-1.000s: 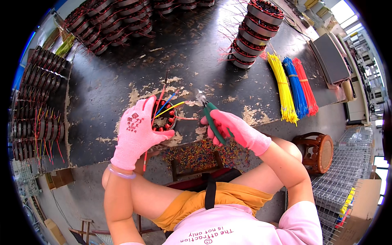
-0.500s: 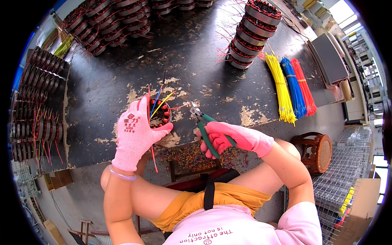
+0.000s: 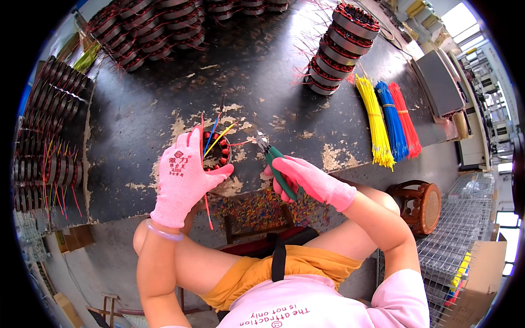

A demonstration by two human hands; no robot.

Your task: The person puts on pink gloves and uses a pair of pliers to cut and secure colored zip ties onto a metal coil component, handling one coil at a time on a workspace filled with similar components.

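Note:
Wearing a pink glove, my left hand [image 3: 183, 177] grips a motor stator [image 3: 223, 152], a metal ring with red-brown coils, near the table's front edge. A blue wire [image 3: 212, 131], a yellow wire [image 3: 221, 138] and red leads stick out of it. One red lead [image 3: 239, 144] points right, toward the pliers. In my gloved right hand [image 3: 298, 177] are green-handled cutting pliers [image 3: 279, 167], their handles squeezed close together. The jaws [image 3: 261, 140] lie at or close to the end of that lead; whether they touch it I cannot tell.
A stator stack [image 3: 342, 49] stands at the back right. Beside it lie bundles of yellow wires [image 3: 376, 123], blue wires [image 3: 391, 120] and red wires [image 3: 406, 120]. More stators [image 3: 147, 30] fill the back left and left edge. Wire scraps [image 3: 257, 213] collect below the table edge; a wooden stool [image 3: 415, 205] stands right.
The pliers' handles have come together in my right hand, and their jaws have closed. My left hand holds the stator in nearly the same place.

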